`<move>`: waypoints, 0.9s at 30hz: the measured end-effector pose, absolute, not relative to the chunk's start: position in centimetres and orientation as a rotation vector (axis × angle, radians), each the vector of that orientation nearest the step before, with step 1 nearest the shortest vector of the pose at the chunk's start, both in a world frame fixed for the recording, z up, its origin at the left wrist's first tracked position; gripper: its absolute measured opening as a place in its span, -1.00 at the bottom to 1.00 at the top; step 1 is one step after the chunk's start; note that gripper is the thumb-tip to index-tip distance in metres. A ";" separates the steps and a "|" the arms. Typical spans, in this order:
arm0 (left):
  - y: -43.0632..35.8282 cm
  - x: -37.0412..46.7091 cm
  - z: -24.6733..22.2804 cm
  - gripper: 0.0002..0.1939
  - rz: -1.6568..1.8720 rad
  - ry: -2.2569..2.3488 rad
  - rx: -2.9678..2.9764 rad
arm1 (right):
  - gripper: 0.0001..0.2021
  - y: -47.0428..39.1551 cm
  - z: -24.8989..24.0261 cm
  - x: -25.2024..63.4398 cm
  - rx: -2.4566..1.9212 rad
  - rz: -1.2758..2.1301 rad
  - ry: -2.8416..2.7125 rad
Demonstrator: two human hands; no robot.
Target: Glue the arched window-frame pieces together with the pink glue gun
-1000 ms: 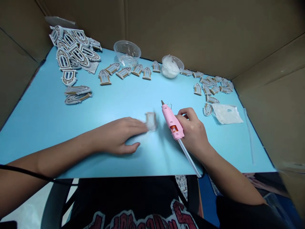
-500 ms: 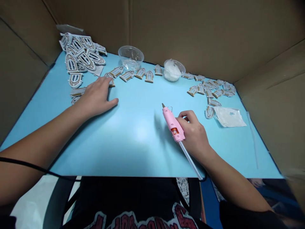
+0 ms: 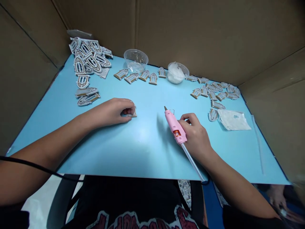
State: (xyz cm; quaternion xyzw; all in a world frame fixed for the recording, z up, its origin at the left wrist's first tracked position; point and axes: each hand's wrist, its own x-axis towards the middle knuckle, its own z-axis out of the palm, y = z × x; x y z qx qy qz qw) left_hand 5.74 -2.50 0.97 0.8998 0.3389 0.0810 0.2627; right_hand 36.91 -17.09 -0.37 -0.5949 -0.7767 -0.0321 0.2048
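Observation:
My left hand [image 3: 116,110] is closed on a small arched window piece [image 3: 134,114], low over the blue tabletop; fingers cover most of it. My right hand [image 3: 196,135] grips a pink hot glue gun [image 3: 175,125], its nozzle pointing up and away from me. A clear glue stick [image 3: 192,162] sticks out of its back end. Beyond my left hand lie several arched window pieces [image 3: 131,78] in a loose row. To the left is a heap of larger white and gold window frames [image 3: 91,62], with two pieces [image 3: 88,99] lying nearer my left forearm.
Two clear plastic tubs stand at the back: one tub [image 3: 135,58] with clear scraps, another [image 3: 176,74] with white fluffy material. At right are more window pieces [image 3: 216,105], a white plastic bag [image 3: 234,120] and a loose glue stick [image 3: 258,144]. Cardboard walls [image 3: 202,35] enclose the table. A black cable [image 3: 35,165] crosses my left arm.
My left hand has moved right and toward me from the row, taking a window piece, and its fingers have closed. My right hand still holds the glue gun. The view has shifted slightly.

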 end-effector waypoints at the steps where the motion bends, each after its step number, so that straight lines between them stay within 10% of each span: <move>1: -2.8 5.9 1.0 -0.77 0.220 0.900 2.449 | -0.86 -17.1 -0.4 36.9 -1.656 -0.087 -2.170; 8: -2.6 5.2 0.6 -0.04 0.147 1.077 2.451 | -0.87 -17.2 -0.5 36.9 -1.677 -0.011 -2.181; 27: -5.2 7.2 -0.5 -0.14 0.469 0.676 2.454 | -0.74 -17.9 -0.4 35.5 -1.236 -0.079 -2.419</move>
